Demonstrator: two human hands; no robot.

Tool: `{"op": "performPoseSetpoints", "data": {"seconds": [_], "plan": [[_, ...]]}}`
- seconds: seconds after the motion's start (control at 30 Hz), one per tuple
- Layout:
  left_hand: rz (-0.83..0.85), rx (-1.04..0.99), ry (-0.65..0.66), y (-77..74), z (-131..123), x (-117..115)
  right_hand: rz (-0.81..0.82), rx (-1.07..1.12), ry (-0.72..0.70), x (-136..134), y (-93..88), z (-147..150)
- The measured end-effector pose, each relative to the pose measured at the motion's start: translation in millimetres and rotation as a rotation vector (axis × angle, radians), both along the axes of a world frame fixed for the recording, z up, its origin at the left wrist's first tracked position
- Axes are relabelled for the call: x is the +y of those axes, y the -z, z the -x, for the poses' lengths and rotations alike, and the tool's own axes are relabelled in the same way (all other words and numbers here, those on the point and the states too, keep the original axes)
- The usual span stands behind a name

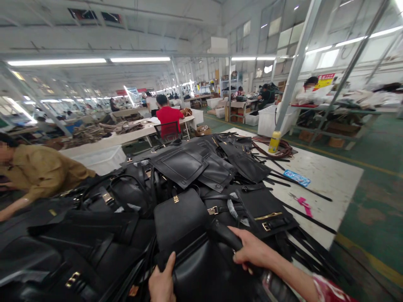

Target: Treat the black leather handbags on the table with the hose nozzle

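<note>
Right hand [252, 251] wraps tight around the rolled handle [225, 237] of the black handbag [189, 235] at the near edge of the heaped surface [327, 176]. Left hand [162, 283] presses against the bag's lower front, thumb up, fingers hidden.

Right hand [252, 251] wrapped around handle [226, 237] of black handbag [189, 235]. Left hand [162, 283] touching bag's lower edge. Yellow bottle [274, 141] upright on white table [330, 176], well apart.
</note>
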State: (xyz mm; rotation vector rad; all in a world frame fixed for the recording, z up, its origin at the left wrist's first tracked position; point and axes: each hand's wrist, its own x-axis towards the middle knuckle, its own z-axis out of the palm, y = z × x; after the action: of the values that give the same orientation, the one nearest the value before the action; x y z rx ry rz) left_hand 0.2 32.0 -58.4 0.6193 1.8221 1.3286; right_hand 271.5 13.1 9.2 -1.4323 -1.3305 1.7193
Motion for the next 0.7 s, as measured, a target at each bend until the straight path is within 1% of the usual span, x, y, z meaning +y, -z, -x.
{"op": "performPoseSetpoints", "data": {"seconds": [0.1,0.17,0.2,0.27,0.33,0.43,0.5,0.57,0.63,0.67,0.7], "plan": [[0.009,0.025,-0.014,5.7,3.0,1.5,-0.098,-0.007,0.088,25.9,1.9,8.9],[0.022,0.037,-0.013,7.9,6.6,1.8,-0.162,-0.010,0.155,35.4,-4.7,5.1],[0.027,0.039,-0.010,8.7,8.4,1.7,-0.178,-0.005,0.165,37.0,-9.3,-0.2],[0.040,0.026,0.000,10.2,10.9,1.7,-0.160,0.012,0.116,35.5,-18.1,-14.7],[0.077,-0.005,0.011,11.8,11.7,2.6,-0.099,0.025,0.017,31.9,-22.5,-28.5],[0.113,-0.069,0.043,12.2,9.2,6.2,-0.005,0.034,-0.110,35.4,-17.4,-33.8],[0.111,-0.105,0.052,8.4,5.9,7.6,0.015,0.042,-0.145,45.9,-9.6,-24.5],[0.113,-0.121,0.052,0.2,2.7,4.9,-0.015,0.052,-0.135,58.3,-3.6,-9.9],[0.133,-0.165,0.139,-11.7,1.8,-3.9,-0.088,0.064,-0.084,66.3,-2.5,2.5],[0.146,-0.198,0.189,-18.7,3.1,-10.5,-0.130,0.069,-0.050,67.3,-4.1,5.8],[0.161,-0.233,0.208,-26.1,6.1,-17.9,-0.167,0.073,-0.013,66.1,-6.8,6.5]]}}
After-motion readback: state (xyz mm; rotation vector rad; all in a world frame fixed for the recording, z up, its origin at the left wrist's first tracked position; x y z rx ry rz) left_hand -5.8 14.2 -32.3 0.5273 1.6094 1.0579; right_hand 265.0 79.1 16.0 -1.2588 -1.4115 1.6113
